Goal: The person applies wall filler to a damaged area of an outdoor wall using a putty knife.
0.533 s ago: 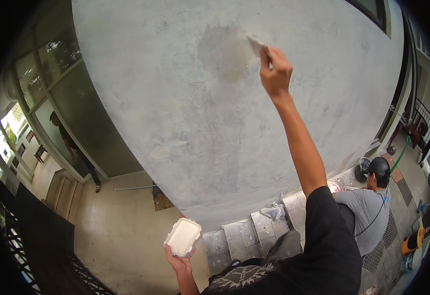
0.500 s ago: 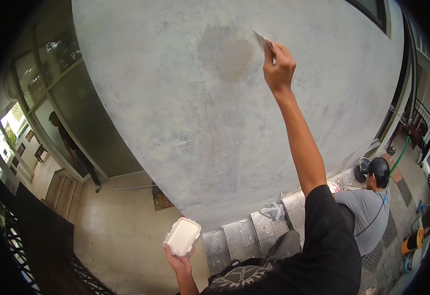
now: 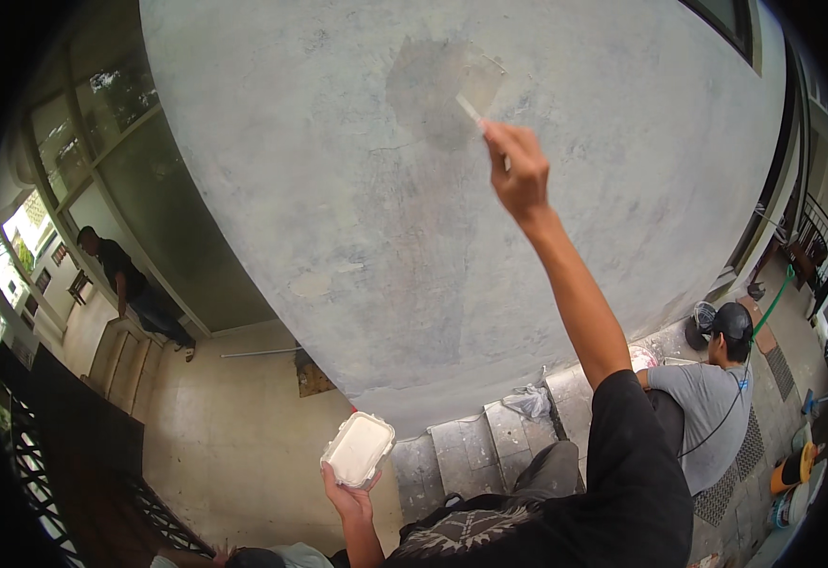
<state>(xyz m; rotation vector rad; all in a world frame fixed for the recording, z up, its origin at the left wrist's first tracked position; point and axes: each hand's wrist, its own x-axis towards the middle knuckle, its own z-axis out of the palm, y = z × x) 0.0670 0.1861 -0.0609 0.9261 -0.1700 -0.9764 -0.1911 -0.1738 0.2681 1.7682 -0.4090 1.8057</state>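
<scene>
My right hand (image 3: 520, 172) is raised to the grey wall (image 3: 565, 256), its fingers closed round the handle of a putty knife (image 3: 469, 107). The pale blade is at the lower right part of a darker, smeared patch (image 3: 423, 95); whether it touches is hard to tell. Low in front of me, my left hand (image 3: 350, 496) grips a white rectangular tub (image 3: 358, 450) from beneath. Inside the tub is a smooth off-white paste.
Tiled steps (image 3: 461, 464) run along the wall's foot, with a clear plastic bag (image 3: 527, 402) on them. A person in a grey shirt (image 3: 712, 417) crouches at right. Another person (image 3: 125, 275) stands by the left doorway. Part of someone's head (image 3: 255, 559) shows at the lower edge.
My right hand has come down and left with the putty knife, whose blade now lies over the patch. The doorway person has stepped into fuller view; another has appeared at the lower edge.
</scene>
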